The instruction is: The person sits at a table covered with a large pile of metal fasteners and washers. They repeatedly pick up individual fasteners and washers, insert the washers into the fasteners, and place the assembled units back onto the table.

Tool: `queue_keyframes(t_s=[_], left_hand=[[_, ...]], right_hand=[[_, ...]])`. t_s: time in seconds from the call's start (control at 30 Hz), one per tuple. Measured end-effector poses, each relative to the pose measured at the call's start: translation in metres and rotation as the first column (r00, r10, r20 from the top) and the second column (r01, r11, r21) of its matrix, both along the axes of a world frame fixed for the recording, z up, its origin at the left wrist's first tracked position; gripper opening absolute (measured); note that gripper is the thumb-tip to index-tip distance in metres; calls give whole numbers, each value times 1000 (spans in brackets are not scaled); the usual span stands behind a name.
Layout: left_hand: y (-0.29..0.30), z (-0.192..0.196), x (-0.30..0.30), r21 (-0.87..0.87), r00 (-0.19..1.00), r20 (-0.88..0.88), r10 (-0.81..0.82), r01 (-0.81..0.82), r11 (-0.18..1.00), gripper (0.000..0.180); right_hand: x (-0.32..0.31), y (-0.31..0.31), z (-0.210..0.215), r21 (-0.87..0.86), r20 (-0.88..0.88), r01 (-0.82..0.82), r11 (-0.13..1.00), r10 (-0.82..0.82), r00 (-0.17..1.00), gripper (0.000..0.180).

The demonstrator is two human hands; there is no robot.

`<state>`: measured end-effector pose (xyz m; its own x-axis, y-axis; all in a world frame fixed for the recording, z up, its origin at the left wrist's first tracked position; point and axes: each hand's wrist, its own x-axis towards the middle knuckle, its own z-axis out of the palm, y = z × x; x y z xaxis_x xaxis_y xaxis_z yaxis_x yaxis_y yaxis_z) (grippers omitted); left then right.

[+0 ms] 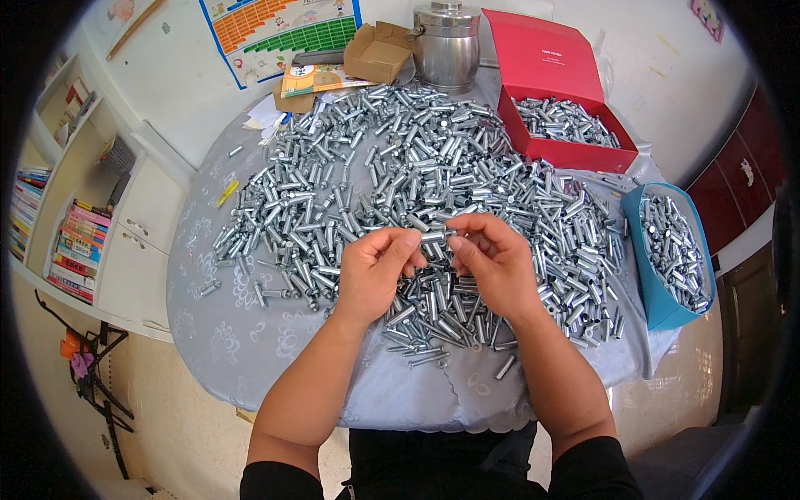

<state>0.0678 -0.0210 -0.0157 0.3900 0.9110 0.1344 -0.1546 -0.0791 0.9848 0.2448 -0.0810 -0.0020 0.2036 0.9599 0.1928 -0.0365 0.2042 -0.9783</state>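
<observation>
Over the near middle of the table, my left hand (372, 271) and my right hand (502, 268) meet with fingertips pinched. Between them lies a short, shiny metal sleeve anchor (434, 237), held level, its left end at my left thumb and its right end at my right fingertips. Whether a bolt is inside it I cannot make out. Beneath and beyond both hands spreads a large heap of silvery metal sleeves and bolts (421, 171). Closer to me are several thin loose bolts (408, 340) and a small washer (442, 363).
A red box (575, 156) with a raised lid and a blue fabric bin (669, 315) hold similar metal parts at the right. Behind the heap stand a steel pot (447, 50) and an open cardboard box (377, 57). A yellow marker-like object (227, 193) lies left, on the grey tablecloth (196, 333).
</observation>
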Motion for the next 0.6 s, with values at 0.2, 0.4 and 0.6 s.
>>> queue_keyframes(t_s=[0.2,0.4,0.6], left_hand=[[0,7,-3,-112,998,39,49,-44,993,31],[-2,3,0,-29,1000,17,25,-24,999,27],[-2,1,-1,-4,999,-37,-10,9,1000,27]], right_hand=[[3,3,-6,202,81,127,971,-145,986,29],[0,1,0,128,120,72,989,-88,989,39],[3,-1,-1,182,362,-23,983,-46,931,29]])
